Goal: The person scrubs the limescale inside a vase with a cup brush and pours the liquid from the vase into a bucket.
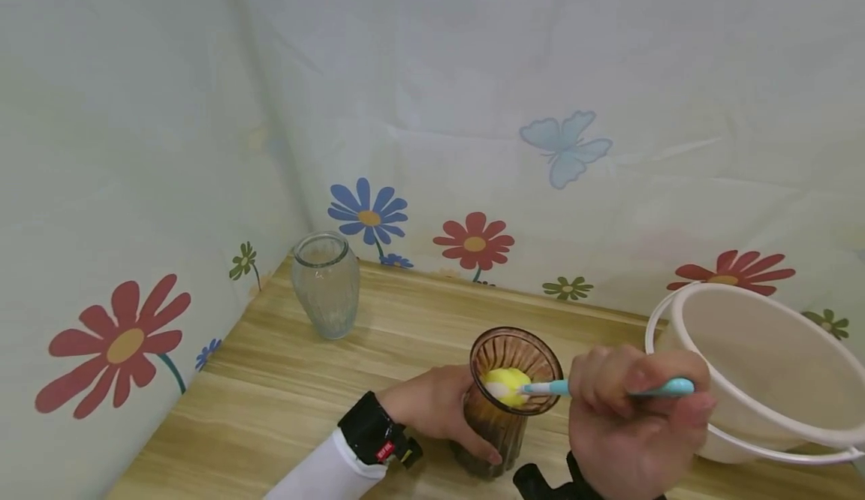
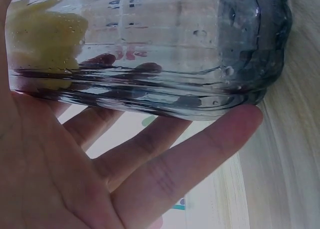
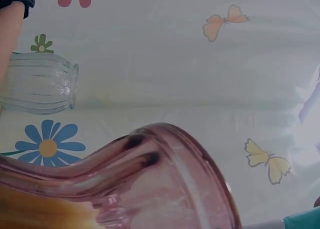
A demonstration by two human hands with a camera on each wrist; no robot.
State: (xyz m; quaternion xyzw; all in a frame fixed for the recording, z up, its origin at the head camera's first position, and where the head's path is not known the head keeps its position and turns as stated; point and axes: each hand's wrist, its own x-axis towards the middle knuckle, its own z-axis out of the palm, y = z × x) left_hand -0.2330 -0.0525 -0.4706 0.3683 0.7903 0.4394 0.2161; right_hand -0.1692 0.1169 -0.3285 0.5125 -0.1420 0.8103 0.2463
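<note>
A brown-tinted glass vase (image 1: 496, 432) with ribbed sides and a flared rim stands on the table, tilted slightly. My left hand (image 1: 439, 408) grips its body, thumb on the near side; the left wrist view shows its fingers (image 2: 185, 164) along the wet glass (image 2: 165, 44). In my right hand (image 1: 638, 417) is the blue-and-white handle of a sponge brush (image 1: 550, 388), fingers curled round it. The brush's yellow and white sponge head (image 1: 508, 384) sits inside the vase's mouth. The right wrist view shows the vase's rim (image 3: 195, 174) up close.
A clear glass vase (image 1: 327, 290) stands at the table's back left corner. On the right is a white bucket (image 1: 689, 410) with its handle lowered, close beside my right hand. A flower-printed curtain (image 1: 432, 109) borders the wooden table (image 1: 399, 312) behind and at left.
</note>
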